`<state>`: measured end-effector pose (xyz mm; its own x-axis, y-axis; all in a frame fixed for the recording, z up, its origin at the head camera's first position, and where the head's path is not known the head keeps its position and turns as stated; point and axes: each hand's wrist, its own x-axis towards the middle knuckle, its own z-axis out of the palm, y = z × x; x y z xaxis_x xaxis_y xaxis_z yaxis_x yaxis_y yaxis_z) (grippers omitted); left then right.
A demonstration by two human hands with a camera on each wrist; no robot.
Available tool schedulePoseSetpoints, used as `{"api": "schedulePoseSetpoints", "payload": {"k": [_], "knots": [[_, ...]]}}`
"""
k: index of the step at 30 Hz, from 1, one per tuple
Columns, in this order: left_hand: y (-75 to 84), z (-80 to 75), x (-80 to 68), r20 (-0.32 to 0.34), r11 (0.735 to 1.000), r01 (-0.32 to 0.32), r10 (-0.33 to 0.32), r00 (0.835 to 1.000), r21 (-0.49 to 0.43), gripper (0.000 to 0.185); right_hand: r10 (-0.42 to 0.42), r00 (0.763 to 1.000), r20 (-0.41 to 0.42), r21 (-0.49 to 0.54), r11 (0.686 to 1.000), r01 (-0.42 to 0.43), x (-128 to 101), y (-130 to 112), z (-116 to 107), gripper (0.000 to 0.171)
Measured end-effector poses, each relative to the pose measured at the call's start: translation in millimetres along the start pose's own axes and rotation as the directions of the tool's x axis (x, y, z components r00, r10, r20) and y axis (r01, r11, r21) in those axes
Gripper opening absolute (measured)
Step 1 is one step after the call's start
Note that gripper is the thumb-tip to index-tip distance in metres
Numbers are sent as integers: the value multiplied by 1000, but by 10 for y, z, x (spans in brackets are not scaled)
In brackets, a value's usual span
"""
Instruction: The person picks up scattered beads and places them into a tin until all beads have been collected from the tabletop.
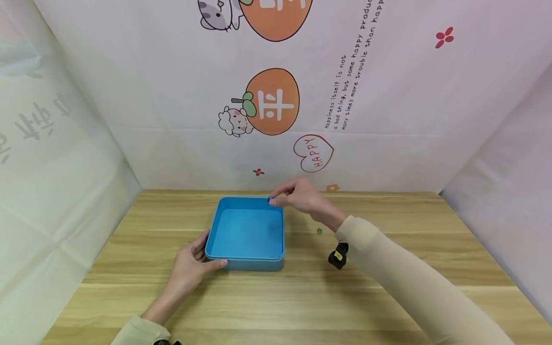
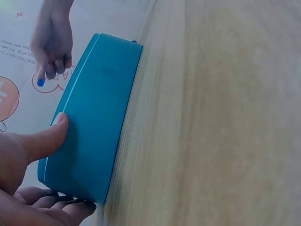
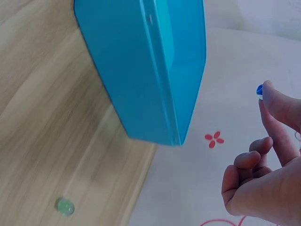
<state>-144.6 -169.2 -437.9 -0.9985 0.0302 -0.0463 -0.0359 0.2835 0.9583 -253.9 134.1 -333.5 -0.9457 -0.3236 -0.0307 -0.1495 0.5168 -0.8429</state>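
At left, the left hand (image 1: 189,266) grips the near-left corner of an open light-blue box (image 1: 254,264), its thumb pressed to the front wall and its fingers curled about the left side; the box stands upright on the wood-grain table (image 1: 431,230). At the box's rear-right corner, as the head view presents it, the right hand (image 1: 302,195) pinches a small blue piece (image 1: 270,199) between thumb and index finger, the other fingers folded inward. Farther right, a translucent green piece (image 1: 319,231) lies on the table, touched by neither hand. Progress appears slight: the blue piece is off the table but not yet released, and the green piece is yet to be picked up. Comparison of views: the head view alone shows the whole box floor, with no piece seen on it; both wrist views set the blue piece above the rim and apart from it, which the head view leaves uncertain. The left wrist view adds a dark speck (image 2: 134,41) beyond the box's far corner, too small to identify.
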Motion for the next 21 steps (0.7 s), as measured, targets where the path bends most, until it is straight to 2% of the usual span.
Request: {"api": "schedulePoseSetpoints", "payload": {"k": [8,21], "knots": [[0,-5,14,4,1000,-1,1,1000,0,103,-3,1000,17,-6,1000,3,97,-83,232,13],[11,-14,-7,16,1000,1,-1,1000,-7,102,-6,999,47,-15,1000,7,166,-58,555,9]]}}
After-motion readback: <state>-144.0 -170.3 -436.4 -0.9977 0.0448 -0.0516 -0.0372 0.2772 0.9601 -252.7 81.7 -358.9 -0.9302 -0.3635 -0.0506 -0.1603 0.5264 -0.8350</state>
